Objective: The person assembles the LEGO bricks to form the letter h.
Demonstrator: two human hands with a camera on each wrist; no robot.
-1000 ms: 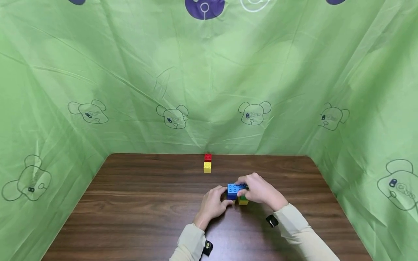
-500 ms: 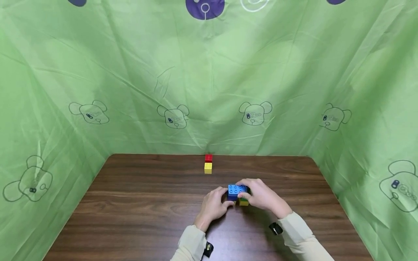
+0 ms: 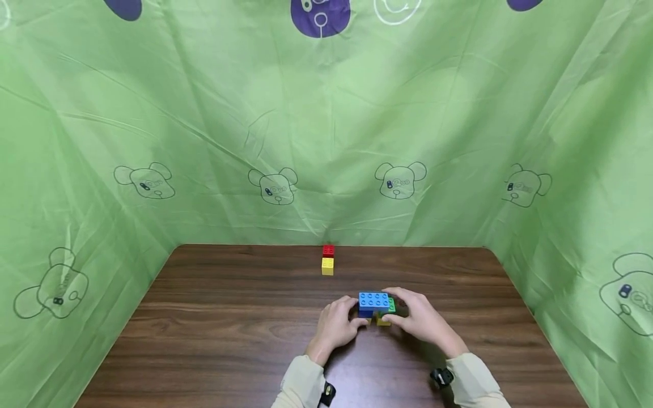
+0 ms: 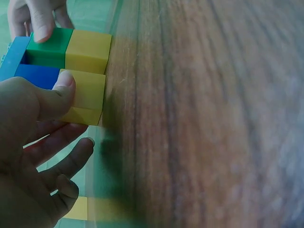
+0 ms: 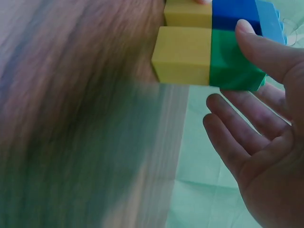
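Right hand (image 3: 420, 318) had just slid off the top of the light-blue eight-stud brick (image 3: 374, 299), leaving its studs in full view, and now pinched the green brick (image 5: 232, 59) lower down, thumb on the near side, forefinger beyond. Left hand (image 3: 336, 324) matched its earlier hold, thumb on the left yellow brick (image 4: 85, 92) near its seam with the dark-blue brick (image 4: 40, 76), fingertips partly hidden. The green sat on the right yellow brick (image 5: 183, 57); the light-blue one lay on the dark-blue and seemed to bridge onto the green, so likely placed; firm seating couldn't be judged. The stack stood on the wood-grain table (image 3: 229, 323). Well beyond, a small yellow brick (image 3: 327, 267) sat before a red brick (image 3: 329, 251). No obstacle showed, though the hands hid some sides.
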